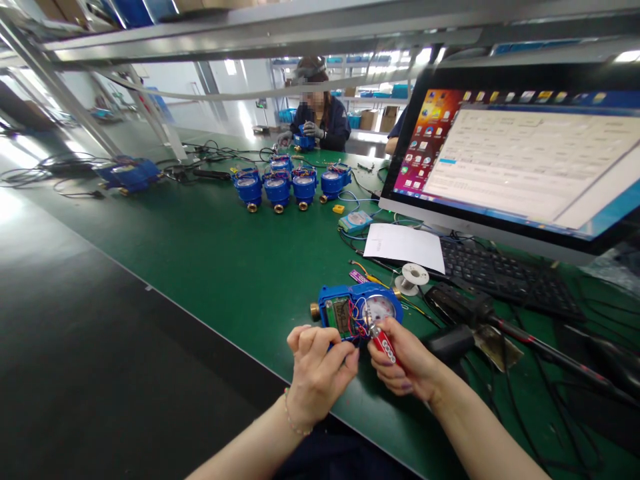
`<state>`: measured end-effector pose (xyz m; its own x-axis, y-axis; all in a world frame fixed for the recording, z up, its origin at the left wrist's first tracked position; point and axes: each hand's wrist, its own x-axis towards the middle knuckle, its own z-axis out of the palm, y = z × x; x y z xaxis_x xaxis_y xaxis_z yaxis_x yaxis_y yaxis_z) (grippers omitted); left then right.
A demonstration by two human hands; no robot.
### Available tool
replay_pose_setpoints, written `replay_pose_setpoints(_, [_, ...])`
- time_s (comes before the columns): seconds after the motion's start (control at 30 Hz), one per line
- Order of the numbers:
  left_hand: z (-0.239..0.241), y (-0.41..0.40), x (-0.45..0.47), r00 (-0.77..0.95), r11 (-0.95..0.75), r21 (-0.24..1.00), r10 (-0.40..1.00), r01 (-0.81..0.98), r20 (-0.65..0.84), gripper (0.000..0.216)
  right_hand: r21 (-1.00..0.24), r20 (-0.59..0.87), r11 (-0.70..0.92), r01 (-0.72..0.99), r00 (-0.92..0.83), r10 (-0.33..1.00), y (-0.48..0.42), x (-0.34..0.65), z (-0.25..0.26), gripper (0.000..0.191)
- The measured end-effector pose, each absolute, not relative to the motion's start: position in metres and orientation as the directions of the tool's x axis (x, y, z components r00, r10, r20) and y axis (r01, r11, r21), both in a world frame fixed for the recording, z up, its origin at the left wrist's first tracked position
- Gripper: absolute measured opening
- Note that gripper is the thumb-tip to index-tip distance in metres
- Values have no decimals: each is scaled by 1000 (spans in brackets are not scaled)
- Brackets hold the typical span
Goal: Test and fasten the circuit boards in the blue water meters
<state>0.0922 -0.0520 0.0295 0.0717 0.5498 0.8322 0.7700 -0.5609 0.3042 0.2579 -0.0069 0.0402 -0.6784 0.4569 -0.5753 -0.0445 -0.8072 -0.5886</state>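
A blue water meter [357, 309] lies on the green table [210, 253] just in front of me, its cover off so a circuit board, coloured wires and a round dial show. My left hand [317, 370] is closed at the meter's near edge, fingers pinched at the wires. My right hand [405, 360] grips a small red tool [383, 341] whose tip points at the wires beside the dial.
Several more blue meters [277, 185] stand in a row further back. A monitor [520, 160], keyboard [505, 277], white paper [405, 245], solder spool [413, 277] and a soldering iron with cables [500, 327] crowd the right. A person [317, 113] works at the far end.
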Motion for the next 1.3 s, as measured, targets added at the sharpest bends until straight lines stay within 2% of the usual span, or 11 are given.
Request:
replay_pose_setpoints(0.7, [30,-53,93,68,-561,313,555,766,829,6,-563,-580,-818,-121,-646,495,-6,254,45,65])
replay_pose_setpoints(0.97, [28,-53,92,65,-550,325,574,769,817,5,-589,-565,-793,-154,-623,541,-8,250,46,63])
replay_pose_setpoints(1.3, [29,-53,92,63,-551,323,569,769,820,6,-589,-575,-797,-136,-622,531,-8,250,47,60])
